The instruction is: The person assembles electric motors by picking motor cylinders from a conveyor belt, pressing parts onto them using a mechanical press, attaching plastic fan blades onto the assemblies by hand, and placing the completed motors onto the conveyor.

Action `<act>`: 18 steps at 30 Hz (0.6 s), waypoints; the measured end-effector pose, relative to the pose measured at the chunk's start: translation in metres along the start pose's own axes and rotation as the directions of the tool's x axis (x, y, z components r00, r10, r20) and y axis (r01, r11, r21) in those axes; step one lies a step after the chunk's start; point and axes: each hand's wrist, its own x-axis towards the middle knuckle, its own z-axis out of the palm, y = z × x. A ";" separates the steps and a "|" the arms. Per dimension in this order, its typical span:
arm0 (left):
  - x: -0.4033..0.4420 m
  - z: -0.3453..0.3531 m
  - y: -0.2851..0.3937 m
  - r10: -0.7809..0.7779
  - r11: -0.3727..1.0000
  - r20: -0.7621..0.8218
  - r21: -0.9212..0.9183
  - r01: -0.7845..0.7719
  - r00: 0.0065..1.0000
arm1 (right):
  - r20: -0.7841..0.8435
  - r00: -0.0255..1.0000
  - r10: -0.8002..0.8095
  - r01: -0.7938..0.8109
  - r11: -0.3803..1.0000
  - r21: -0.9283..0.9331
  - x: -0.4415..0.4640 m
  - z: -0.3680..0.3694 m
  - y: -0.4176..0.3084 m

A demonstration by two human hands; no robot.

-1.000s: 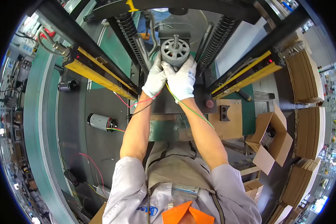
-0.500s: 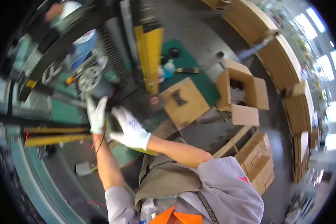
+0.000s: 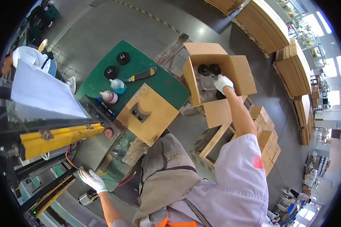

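The black round parts (image 3: pixel 204 69) sit in the cardboard box (image 3: pixel 195 85) on the right; two lie side by side at its far end, and a third is partly hidden nearer the wrist. They are too small to tell which way their axes run. The box's flaps splay outward. The gloved right hand (image 3: pixel 223 82) reaches over the right-hand wall, fingers pointing in and down; I cannot tell whether they are clamped on anything.

Left of the box, on the green tabletop (image 3: pixel 166 85), stand two black discs (image 3: pixel 123 58), hubs up. The utility knife (image 3: pixel 141 74) lies slantwise, its tip toward the blue bottle (image 3: pixel 118 86).

The gloved left hand (image 3: pixel 91 180) is well apart, fingers toward the upper left, among thin coloured wires; whether it grips them is unclear. Just below lies a silver motor (image 3: pixel 85 199).
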 end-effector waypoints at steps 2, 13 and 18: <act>0.003 0.000 0.004 -0.025 0.999 0.028 0.031 0.024 0.999 | 0.201 0.977 0.065 -0.012 0.967 -0.254 0.033 0.021 0.033; 0.010 -0.004 0.007 0.023 0.999 -0.002 0.050 -0.023 1.000 | 0.146 0.988 0.059 -0.013 0.954 -0.300 0.041 0.061 0.063; 0.020 -0.028 0.028 -0.064 0.993 -0.083 -0.102 0.055 0.994 | -0.121 0.991 0.063 -0.065 0.998 -0.018 -0.017 0.000 0.046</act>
